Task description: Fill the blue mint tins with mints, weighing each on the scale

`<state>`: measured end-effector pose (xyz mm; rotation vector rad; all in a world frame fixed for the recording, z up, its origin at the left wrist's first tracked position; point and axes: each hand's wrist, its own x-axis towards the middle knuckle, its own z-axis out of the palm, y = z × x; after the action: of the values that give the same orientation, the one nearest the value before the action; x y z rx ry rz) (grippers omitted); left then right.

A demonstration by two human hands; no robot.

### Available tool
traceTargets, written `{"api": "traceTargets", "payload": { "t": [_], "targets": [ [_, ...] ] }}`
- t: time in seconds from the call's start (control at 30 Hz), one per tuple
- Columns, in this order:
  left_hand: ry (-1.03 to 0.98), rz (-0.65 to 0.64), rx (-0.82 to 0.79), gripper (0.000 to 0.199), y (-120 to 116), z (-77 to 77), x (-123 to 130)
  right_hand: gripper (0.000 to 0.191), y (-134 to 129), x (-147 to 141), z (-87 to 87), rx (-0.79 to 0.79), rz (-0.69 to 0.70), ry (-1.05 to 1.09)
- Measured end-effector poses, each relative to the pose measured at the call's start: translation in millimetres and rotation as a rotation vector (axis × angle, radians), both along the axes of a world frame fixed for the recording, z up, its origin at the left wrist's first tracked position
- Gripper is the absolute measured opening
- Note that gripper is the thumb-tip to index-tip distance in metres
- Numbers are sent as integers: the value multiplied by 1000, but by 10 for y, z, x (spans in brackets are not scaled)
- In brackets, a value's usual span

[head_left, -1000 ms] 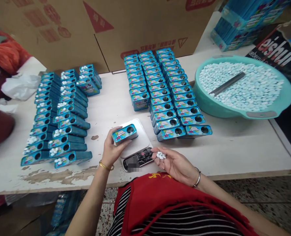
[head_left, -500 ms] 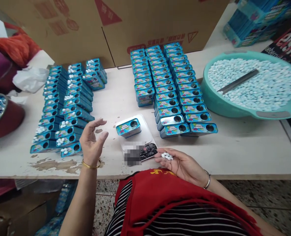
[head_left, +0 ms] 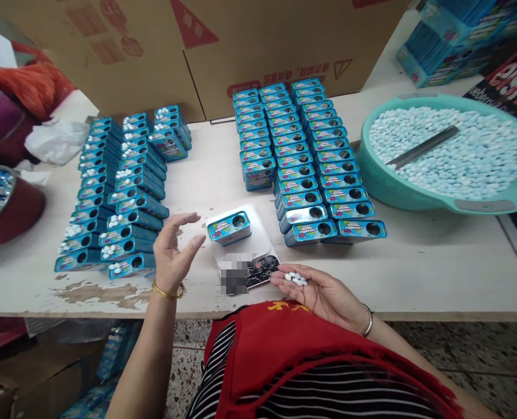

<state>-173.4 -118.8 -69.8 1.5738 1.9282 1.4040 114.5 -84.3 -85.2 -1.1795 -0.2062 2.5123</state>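
Observation:
A blue candy tin (head_left: 229, 227) with a round hole in its top stands on a small white digital scale (head_left: 262, 240). Just left of that tin is my left hand (head_left: 176, 247), empty, its thumb and fingers apart in a C shape. My right hand (head_left: 328, 294) lies palm up at the scale's front right corner. Several small white candies (head_left: 296, 279) rest on its cupped fingers. The scale's display is blurred out.
Rows of holed tins (head_left: 304, 183) stand right of the scale. More tins (head_left: 131, 203), many topped with candies, stand on the left. A turquoise basin (head_left: 415, 195) of candies holds a metal strip (head_left: 424, 146). A cardboard box (head_left: 284, 35) stands behind; a red bowl (head_left: 18, 212) sits far left.
My left hand has moved right, closer to the tin on the scale, fingers still apart. My right hand has shifted slightly left with the candies. The tin stays on the scale.

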Motion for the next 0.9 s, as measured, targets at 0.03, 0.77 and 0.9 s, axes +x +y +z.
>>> {"api": "traceTargets", "payload": {
  "t": [0.03,0.77,0.9],
  "targets": [
    [12,-21,-3,35,6,7,8,23,2,-1,-1,-8,-1,0],
    [771,-381,-79,36,1434,-154,204,29,73,-107,-40,-36,-100,52],
    [827,-351,-73,43,1571,-210,57,32,82,-111,-107,-95,-112,86]
  ]
}}
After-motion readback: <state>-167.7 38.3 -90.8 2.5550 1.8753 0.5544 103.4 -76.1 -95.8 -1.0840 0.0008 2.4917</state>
